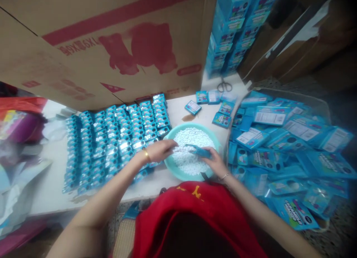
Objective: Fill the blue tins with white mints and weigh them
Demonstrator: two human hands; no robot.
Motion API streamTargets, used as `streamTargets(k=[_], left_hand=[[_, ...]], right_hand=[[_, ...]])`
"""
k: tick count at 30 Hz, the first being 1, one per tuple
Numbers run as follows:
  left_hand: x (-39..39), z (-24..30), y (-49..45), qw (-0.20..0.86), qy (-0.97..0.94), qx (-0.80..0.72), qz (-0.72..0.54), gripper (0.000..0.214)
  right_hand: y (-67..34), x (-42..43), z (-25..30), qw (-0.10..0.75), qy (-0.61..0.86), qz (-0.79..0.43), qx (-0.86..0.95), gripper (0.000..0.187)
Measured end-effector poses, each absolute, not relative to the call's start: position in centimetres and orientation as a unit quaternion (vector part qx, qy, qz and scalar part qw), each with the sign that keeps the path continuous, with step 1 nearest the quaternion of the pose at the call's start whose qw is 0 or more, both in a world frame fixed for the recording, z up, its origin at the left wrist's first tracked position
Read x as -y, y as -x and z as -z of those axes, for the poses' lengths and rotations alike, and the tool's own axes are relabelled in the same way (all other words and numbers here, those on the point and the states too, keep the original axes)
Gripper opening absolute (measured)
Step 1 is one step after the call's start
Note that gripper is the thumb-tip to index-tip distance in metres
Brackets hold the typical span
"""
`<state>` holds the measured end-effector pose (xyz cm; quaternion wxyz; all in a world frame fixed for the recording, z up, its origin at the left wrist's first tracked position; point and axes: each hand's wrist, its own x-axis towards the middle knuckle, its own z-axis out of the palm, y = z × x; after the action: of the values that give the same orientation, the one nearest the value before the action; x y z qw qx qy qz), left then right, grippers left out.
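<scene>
My right hand point(216, 162) grips a small blue cardboard box point(201, 151) over the basin, its opening turned left. White pellets point(188, 148) lie in a row at that opening; whether a clear tray carries them I cannot tell. My left hand point(161, 150), with a gold bracelet at the wrist, has its fingers pinched together at the left end of this row. What they hold is blurred. Beneath both hands stands a pale turquoise basin point(173, 171) filled with small white pellets point(192, 169).
Left of the basin, blue boxes point(119, 139) stand in tight rows. A tub point(320, 101) of flat blue boxes point(290, 150) is on the right. Several loose boxes point(221, 119) and scissors point(224, 86) lie behind the basin. A large carton point(92, 75) and stacked packs point(231, 31) rise at the back.
</scene>
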<state>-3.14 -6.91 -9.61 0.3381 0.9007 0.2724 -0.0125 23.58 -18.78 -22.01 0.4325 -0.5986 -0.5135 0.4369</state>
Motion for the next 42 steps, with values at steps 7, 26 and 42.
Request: streamTargets(k=[7, 26, 42], left_hand=[[9.7, 6.5, -1.4, 0.201, -0.916, -0.34, 0.079, 0.025], [7.6, 24.3, -3.4, 0.156, -0.892, -0.414, 0.097, 0.028], [11.4, 21.0, 0.1, 0.449, -0.837, -0.309, -0.055, 0.026]], right_hand=[[-22.8, 19.2, 23.5, 0.404, 0.607, -0.389, 0.563, 0.033], [-23.2, 19.0, 23.1, 0.514, 0.67, -0.353, 0.403, 0.047], [-24.9, 17.6, 23.3, 0.508, 0.679, -0.286, 0.446, 0.038]])
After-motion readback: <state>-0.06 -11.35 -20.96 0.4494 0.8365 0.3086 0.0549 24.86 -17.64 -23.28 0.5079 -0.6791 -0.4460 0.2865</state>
